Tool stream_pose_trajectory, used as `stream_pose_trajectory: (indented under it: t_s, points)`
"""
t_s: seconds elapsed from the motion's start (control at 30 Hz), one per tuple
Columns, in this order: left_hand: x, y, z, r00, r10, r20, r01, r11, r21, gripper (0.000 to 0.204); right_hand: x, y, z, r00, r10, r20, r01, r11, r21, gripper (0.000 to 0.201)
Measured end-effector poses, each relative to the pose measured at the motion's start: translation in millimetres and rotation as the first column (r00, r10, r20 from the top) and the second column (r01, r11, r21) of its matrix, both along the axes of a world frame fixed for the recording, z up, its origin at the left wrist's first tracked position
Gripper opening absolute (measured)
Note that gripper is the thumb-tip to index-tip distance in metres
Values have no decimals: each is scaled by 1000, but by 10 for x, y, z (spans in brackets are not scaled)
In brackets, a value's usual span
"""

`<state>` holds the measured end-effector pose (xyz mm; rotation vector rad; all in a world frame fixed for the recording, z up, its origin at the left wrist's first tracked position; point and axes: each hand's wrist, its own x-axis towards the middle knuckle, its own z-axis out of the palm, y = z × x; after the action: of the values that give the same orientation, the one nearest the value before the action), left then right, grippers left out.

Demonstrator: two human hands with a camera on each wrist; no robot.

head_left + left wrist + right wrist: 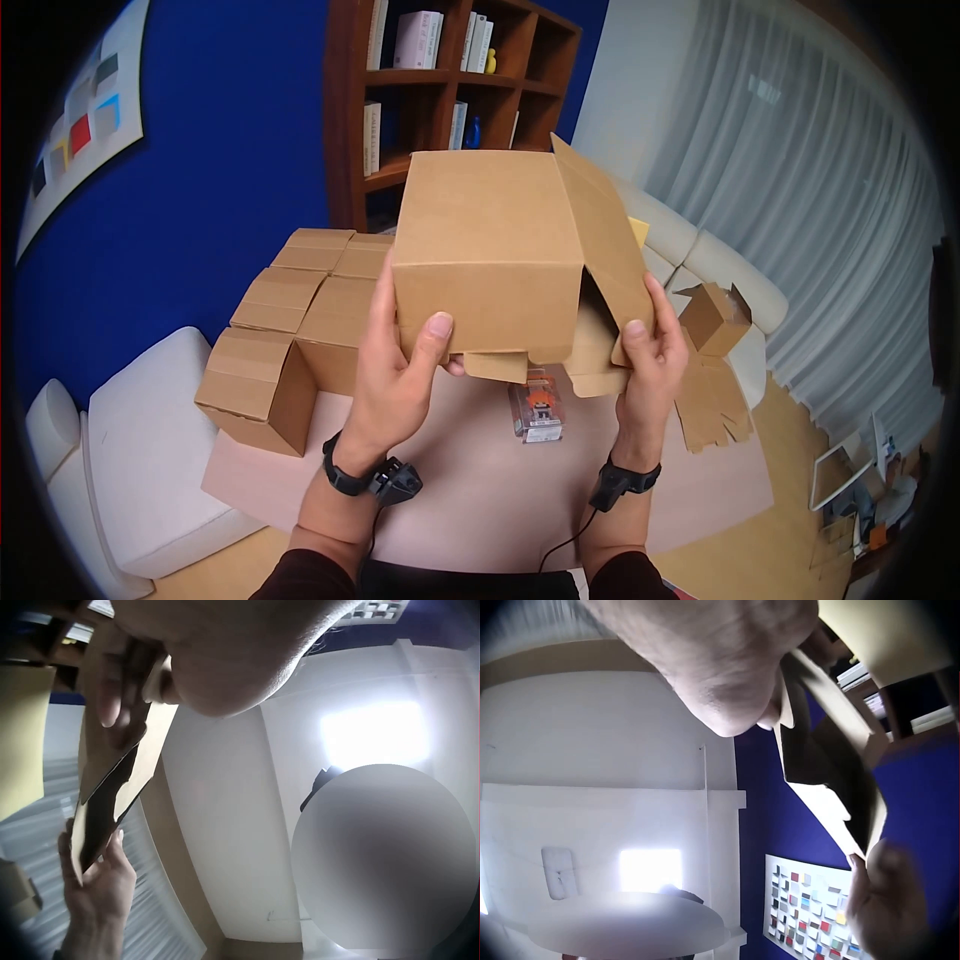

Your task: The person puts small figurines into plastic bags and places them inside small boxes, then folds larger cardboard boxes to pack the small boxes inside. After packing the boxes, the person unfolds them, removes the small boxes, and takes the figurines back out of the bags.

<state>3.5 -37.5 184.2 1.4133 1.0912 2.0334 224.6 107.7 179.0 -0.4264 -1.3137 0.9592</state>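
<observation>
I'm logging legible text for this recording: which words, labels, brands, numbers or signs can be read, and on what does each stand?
No text reads clearly enough to quote.
Clear package on the table: print on its white label is too small to read.
Book spines on the bookshelf: lettering too small and blurred.
Held cardboard box: no print that I can make out.

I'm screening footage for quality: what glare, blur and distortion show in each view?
Head: softly lit, box fairly crisp, outer edges bowed, corners dark. Left wrist: light panel blown out, left hand mostly shadowed, grey disc featureless at lower right. Right wrist: ceiling glare again, left hand smeared.
</observation>
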Motion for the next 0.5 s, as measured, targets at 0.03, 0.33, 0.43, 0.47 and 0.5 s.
stream_pose_trajectory:
  t_s: [0.03, 0.33, 0.43, 0.47, 0.5]
  points:
    - [10, -6, -2, 1000, -3, 1, 3, 1000, -7, 71, 33, -15, -17, 993, 13, 117, -13, 1000, -1, 70]
    - [301, -9, -37, 972, 139, -190, -129, 990, 63, 79, 220, 30, 15, 781, -221, 584, 136, 973, 187, 89]
    - [382, -48, -91, 925, 198, -323, -174, 979, 103, 79, 189, 122, -72, 781, -296, 549, 207, 953, 220, 74]
    - [404, -43, -100, 909, 226, -351, -193, 973, 124, 80, 179, 135, -77, 798, -308, 517, 221, 949, 224, 64]
    - [403, -41, -117, 907, 227, -354, -194, 973, 126, 80, 165, 115, -68, 801, -308, 514, 222, 949, 224, 64]
